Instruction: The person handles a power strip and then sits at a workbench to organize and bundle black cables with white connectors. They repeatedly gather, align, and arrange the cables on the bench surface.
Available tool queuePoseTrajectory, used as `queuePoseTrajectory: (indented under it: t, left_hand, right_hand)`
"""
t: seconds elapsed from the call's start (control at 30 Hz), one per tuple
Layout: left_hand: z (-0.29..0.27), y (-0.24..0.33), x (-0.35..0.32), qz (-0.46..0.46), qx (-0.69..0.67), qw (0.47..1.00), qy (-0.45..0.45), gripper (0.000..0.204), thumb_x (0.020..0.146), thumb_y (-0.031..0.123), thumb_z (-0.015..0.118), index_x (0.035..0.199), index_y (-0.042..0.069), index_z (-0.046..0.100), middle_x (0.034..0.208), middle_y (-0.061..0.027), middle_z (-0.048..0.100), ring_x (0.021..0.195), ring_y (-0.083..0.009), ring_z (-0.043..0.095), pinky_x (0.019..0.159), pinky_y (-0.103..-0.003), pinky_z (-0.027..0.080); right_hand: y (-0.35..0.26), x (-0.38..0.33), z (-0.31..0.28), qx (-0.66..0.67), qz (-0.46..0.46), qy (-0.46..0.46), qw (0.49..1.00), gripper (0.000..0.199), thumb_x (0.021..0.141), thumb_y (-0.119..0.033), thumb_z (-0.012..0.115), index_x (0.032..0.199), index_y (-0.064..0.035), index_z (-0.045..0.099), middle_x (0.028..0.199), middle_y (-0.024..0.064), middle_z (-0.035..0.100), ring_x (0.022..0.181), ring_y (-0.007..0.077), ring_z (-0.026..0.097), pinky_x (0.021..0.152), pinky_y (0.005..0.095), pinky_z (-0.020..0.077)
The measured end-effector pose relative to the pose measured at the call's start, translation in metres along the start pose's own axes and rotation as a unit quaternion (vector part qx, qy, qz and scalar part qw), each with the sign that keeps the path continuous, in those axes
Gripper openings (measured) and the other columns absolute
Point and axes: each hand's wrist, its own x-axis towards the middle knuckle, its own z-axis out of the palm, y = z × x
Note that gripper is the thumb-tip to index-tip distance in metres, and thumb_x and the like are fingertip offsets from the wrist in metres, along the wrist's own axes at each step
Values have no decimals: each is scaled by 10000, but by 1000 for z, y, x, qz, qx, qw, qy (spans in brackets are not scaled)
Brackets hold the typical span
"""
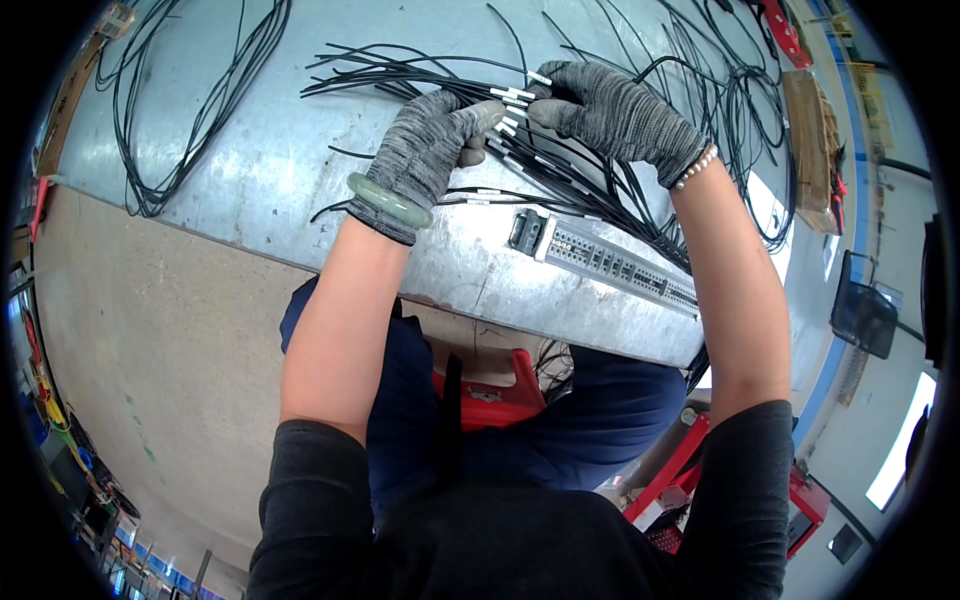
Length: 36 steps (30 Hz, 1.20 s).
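Observation:
Both my hands wear grey knit gloves. My left hand (430,145) is closed around a bundle of black wires (400,75), whose loose ends fan out to the left. White marker sleeves (514,97) sit on the wires between my two hands. My right hand (600,105) pinches at these sleeves with thumb and fingers, from the right side. Below the hands, more black wires (560,180) run down to the right. Nearer to me, a grey terminal block strip (610,262) lies at a slant, partly behind my right forearm.
A metal table (270,215) carries everything. Loops of black cable (140,130) lie at the far left, and a tangle of black cables (745,110) at the right. A cardboard box (812,145) stands at the right edge. Below the table is a red stool (500,395).

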Motion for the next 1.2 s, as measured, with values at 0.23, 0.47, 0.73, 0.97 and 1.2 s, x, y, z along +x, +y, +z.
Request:
queuePoseTrajectory:
  t: [0.23,0.47,0.73,0.97,1.2]
  left_hand:
    - [5,2,-2,16,-22,1000,16,309,825,279,695,664,42,579,583,1,483,524,-90,447,490,-224,380]
    - [4,0,4,-16,-15,999,23,294,812,280,720,673,48,604,587,5,476,521,-89,434,481,-220,375]
    - [-2,-8,11,4,44,999,11,449,745,461,703,710,28,589,578,-50,559,543,-130,508,525,-290,430]
    - [6,2,1,-2,27,999,39,389,814,350,705,593,66,556,555,10,456,515,-87,413,495,-230,361]
    - [-3,-2,1,7,-94,995,-26,286,835,314,688,757,45,632,671,-18,581,595,-95,537,544,-204,455]
  right_hand:
    - [-12,-1,-4,4,30,-40,999,473,804,-444,682,1017,-24,639,800,85,650,775,179,608,749,328,501]
    - [-8,1,-1,-6,30,-40,999,429,849,-405,631,1005,-6,647,787,111,657,762,190,627,738,336,509]
    - [1,2,4,62,13,-32,997,473,854,-440,613,1021,0,649,807,121,662,779,186,626,760,329,500]
    - [-2,4,15,88,23,-16,996,544,805,-537,646,1020,-37,660,801,68,664,774,160,619,748,314,493]
    - [1,6,7,47,21,-29,998,441,841,-440,635,1014,-36,666,831,81,667,789,165,615,775,316,488]
